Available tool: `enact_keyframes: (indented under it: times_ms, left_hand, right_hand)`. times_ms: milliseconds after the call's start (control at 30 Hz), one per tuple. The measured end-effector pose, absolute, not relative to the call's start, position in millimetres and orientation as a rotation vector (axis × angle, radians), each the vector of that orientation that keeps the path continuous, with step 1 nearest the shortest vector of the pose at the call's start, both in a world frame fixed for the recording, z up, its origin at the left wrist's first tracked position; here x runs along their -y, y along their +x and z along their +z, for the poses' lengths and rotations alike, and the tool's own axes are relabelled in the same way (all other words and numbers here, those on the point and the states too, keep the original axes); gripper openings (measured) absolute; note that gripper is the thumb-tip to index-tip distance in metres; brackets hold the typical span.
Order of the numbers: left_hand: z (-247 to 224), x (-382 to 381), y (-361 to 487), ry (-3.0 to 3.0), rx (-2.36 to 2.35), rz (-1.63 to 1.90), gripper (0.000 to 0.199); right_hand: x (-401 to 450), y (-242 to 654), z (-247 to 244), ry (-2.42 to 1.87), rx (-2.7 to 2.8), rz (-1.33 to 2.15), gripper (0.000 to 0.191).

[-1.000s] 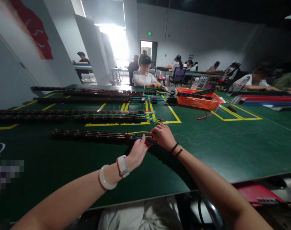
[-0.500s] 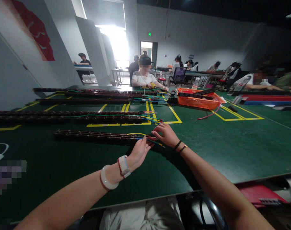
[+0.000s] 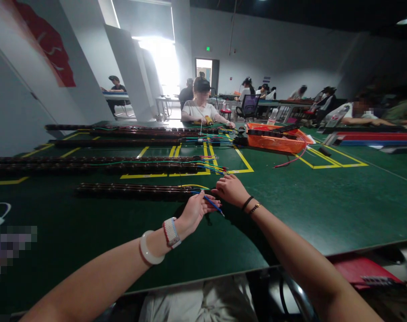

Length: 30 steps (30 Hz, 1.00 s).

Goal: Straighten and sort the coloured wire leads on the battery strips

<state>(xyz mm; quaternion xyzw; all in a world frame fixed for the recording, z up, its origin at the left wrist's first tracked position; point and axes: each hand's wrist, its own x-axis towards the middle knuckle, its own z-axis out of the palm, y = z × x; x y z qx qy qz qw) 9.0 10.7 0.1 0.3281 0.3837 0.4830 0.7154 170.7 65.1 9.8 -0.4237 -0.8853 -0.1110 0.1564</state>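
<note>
Close to me a short dark cable bundle (image 3: pixel 133 190) lies across the green table, loose wires coming out of its right end. My left hand (image 3: pixel 194 211) is at that end, palm turned up, with a blue wire (image 3: pixel 214 205) pinned beneath the thumb and running across the fingers. A yellow wire (image 3: pixel 196 186) reaches past it toward my right hand (image 3: pixel 233 191). The fingers of that hand are bent together in a pinch just right of the wire ends. What sits between those fingertips is hidden from view.
Longer dark bundles (image 3: pixel 150 166) with coloured wire ends lie beyond, over yellow tape outlines (image 3: pixel 245 161). An orange basket (image 3: pixel 273 144) holding dark parts stands at the back right, a red wire (image 3: pixel 286 165) beside it. A co-worker (image 3: pixel 200 107) sits opposite.
The blue wire now lies across my left fingers, its tip pointing down to the right. My right hand has shifted slightly and its fingers have curled in closer.
</note>
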Motion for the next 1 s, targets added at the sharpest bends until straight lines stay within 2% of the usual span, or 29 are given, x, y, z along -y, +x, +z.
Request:
enact_keyframes:
  times_ms: [200,333,467,600,733,900,1000]
  left_hand:
    - [6.6,-6.5,8.0,0.705,-0.879,1.068,0.04]
    - [3.1,-8.3,8.3,0.704,-0.834,1.082,0.036]
    - [-4.1,-12.4,8.3,0.66,-0.75,1.12,0.033]
    - [-8.2,-15.2,8.4,0.591,-0.759,1.167,0.029]
    - [-6.0,-15.0,8.3,0.613,-0.778,1.146,0.03]
    - [-3.3,-14.3,5.9,0.8,-0.732,0.86,0.042]
    - [-3.4,-11.4,5.5,0.998,-0.785,0.763,0.049]
  right_hand:
    - [-66.3,164.7,0.5,-1.337,2.523,-0.216,0.028]
    - [-67.3,170.5,6.1,-1.378,2.463,-0.193,0.04]
    - [-63.2,178.0,17.9,-1.164,2.497,0.035,0.05]
    - [-57.5,176.3,21.1,-0.857,2.712,0.292,0.039]
    - [-58.1,173.7,17.4,-0.814,2.762,0.219,0.026]
    - [-62.7,177.9,15.7,-1.014,2.669,0.03,0.035]
    - [-63.0,177.3,12.0,-1.036,2.694,-0.015,0.031]
